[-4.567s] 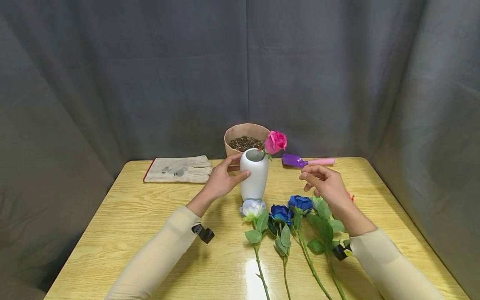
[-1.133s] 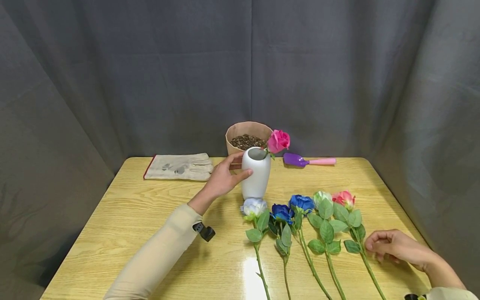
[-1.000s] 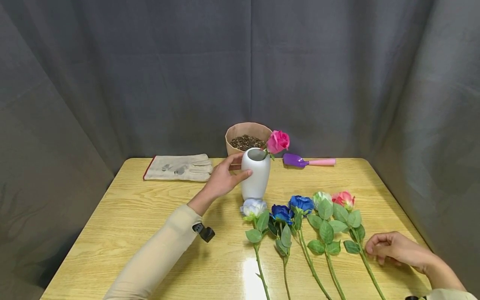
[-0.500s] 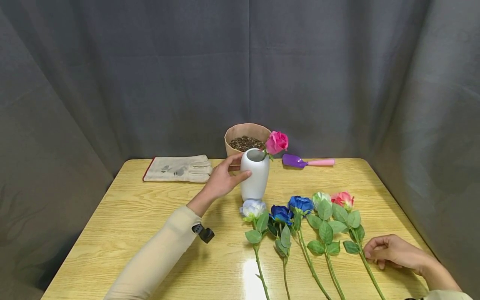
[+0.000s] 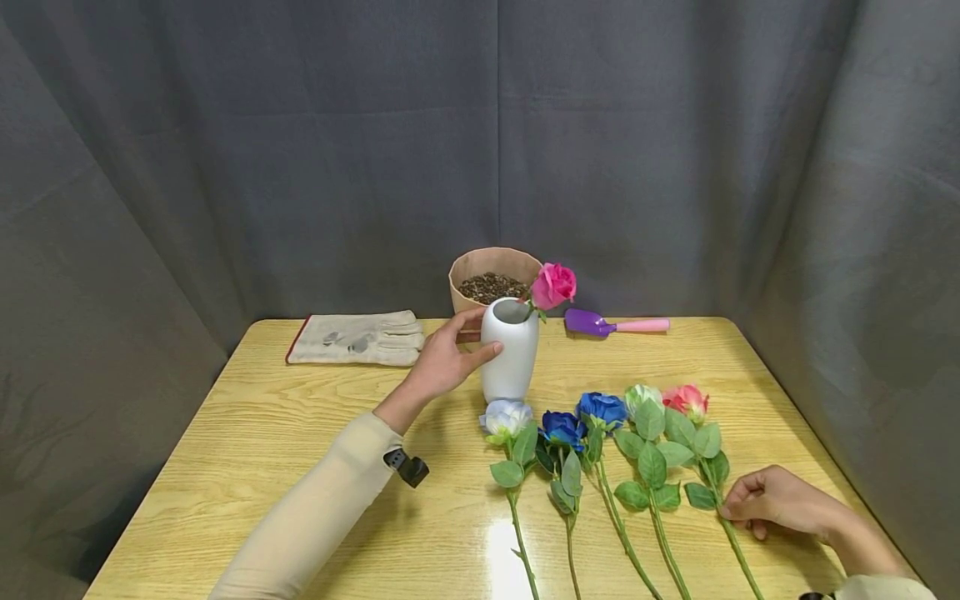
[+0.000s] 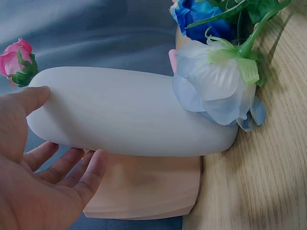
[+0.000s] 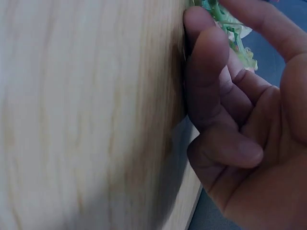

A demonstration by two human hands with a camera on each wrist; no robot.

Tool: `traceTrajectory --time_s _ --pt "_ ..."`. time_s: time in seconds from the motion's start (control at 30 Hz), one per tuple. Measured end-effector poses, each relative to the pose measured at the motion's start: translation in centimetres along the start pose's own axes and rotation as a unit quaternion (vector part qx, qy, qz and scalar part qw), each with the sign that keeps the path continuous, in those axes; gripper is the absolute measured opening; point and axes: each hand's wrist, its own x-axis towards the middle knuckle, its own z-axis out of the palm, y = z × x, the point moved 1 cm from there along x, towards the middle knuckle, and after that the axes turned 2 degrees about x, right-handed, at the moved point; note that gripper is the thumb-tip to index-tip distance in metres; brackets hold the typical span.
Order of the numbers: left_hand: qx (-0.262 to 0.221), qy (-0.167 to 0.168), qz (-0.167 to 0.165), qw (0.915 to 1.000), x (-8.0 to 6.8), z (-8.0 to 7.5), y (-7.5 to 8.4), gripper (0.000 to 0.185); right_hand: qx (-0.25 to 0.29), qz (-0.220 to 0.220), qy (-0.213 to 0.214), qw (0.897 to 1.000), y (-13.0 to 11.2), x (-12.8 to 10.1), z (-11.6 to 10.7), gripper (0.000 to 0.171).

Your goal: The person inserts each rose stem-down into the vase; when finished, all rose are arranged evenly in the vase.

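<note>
Stem of the coral rose (image 5: 729, 533) runs from our near edge away toward the white vase (image 5: 510, 354); our right hand (image 5: 776, 504) curls at its lower end, fingertips touching it, firm pinch unclear; left hand (image 5: 442, 362) cups the vase, far from that stem.

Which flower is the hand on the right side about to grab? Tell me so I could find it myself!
Start at the wooden table and find the row of five flowers lying flat in front of the white vase. Go to the end of the row by the right hand, whose fingers touch a stem there. That stem's flower is the pink-red rose, the only pink one lying down.
</note>
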Motion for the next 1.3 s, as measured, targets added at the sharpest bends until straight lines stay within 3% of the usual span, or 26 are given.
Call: traceTrajectory --time_s 0.47,0.83,0.97,1.3 --pt "0.002 0.0 0.002 1.0 0.0 0.0 -0.2 0.067 -0.013 0.004 0.008 1.0 -0.3 -0.3 -0.1 0.028" --pt "0.004 -0.007 -0.001 1.0 -0.1 -0.1 -0.1 0.068 -0.029 0.028 0.053 0.998 -0.8 -0.8 -0.8 0.023" --pt "0.006 -0.006 0.002 1.0 0.0 -0.1 -0.1 0.068 -0.053 0.037 0.078 0.995 -1.1 -0.9 -1.2 0.026" --pt "0.004 -0.006 -0.001 1.0 0.0 -0.1 -0.2 0.068 -0.054 0.057 0.121 0.99 -1.8 -0.9 -2.1 0.034"
